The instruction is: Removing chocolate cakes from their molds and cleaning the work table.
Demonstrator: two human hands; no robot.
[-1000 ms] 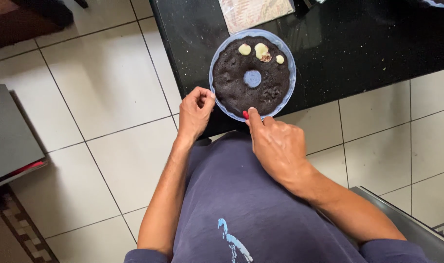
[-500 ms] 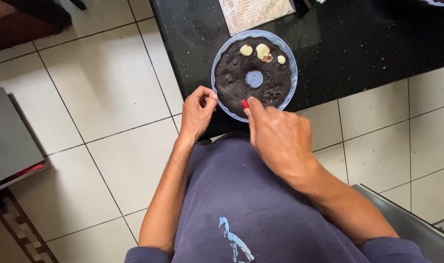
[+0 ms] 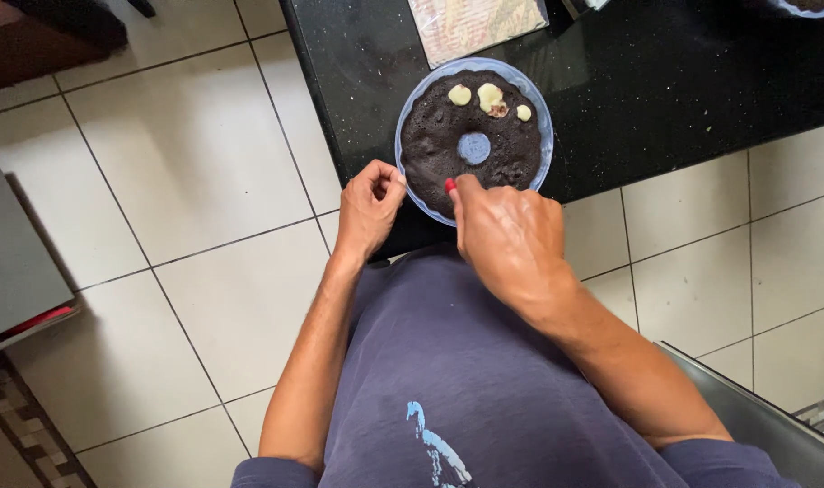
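On the counter: your clear round dish [image 3: 540, 116] sits right at the near edge of the black speckled counter [image 3: 683, 72], filled with dark crumbly stuff that looks like soil, and a bare round hole in the middle.
Dish contents: three pale lumps [image 3: 489, 96] are lined up along the far side of the dark fill, the middle one with a brownish bit stuck to it.
Right hand: your right hand [image 3: 511, 239] is over the near rim of the dish, fingers bunched together and pointing down into the dark fill, so the dish is directly under and just past your fingertips. One red-painted nail [image 3: 449, 185] shows at the tip. Can't tell if anything is pinched in there, the knuckles hide it.
Left hand: your left hand [image 3: 369, 208] is curled at the left near side of the dish, thumb and fingers pressed together right by the rim. Looks like it's touching the rim or just beside it, honestly can't say which.
Around it: a plastic-wrapped flat packet [image 3: 475, 25] lies on the counter beyond the dish, and a second dish [image 3: 805, 7] peeks in at the top right corner.
Below: pale tiled floor [image 3: 159, 181] and your dark blue shirt [image 3: 466, 380].
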